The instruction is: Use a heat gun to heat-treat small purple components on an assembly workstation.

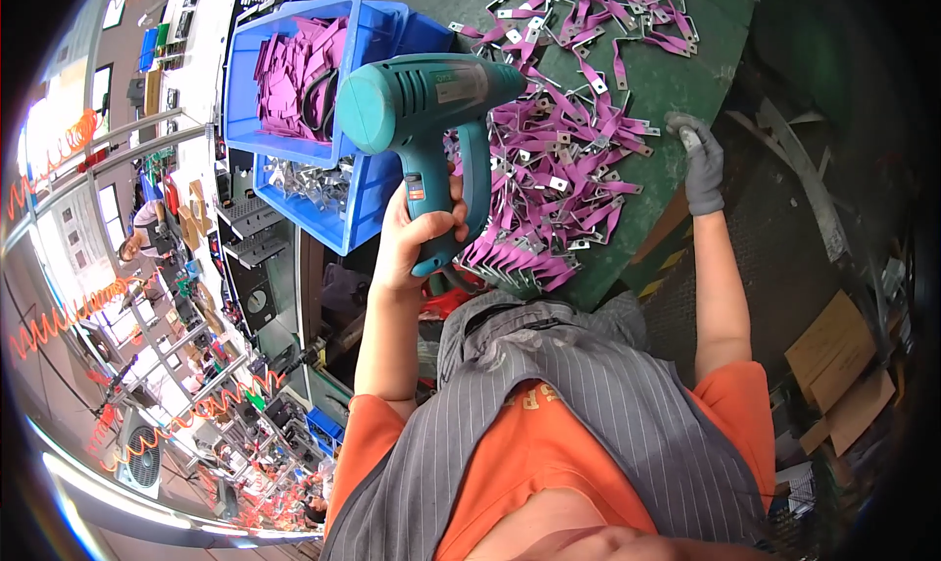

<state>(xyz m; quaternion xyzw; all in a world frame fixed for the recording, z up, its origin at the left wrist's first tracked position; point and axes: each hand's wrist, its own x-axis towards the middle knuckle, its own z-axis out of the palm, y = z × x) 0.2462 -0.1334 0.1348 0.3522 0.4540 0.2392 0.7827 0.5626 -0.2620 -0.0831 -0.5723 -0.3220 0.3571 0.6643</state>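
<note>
My left hand [428, 218] grips the handle of a teal heat gun [431, 96], held up over the table with its nozzle to the right. Bare fingers wrap round the handle. My right hand [700, 164], in a grey glove, is at the table's right edge, its fingers stretched toward the green top with nothing visible in them. Beyond and below the heat gun lies a wide pile of metal strips with purple sleeves [559, 159], their bent, holed ends bare. Near the table's front, several sleeved strips [520, 264] lie side by side in a row. The gun partly hides the pile.
A blue bin [240, 91] of flat purple sleeves stands left of the green table top [627, 223]. Below it, another blue bin [343, 233] holds bare metal pieces. Cardboard [833, 350] lies on the floor at right. Workbenches and people fill the far left.
</note>
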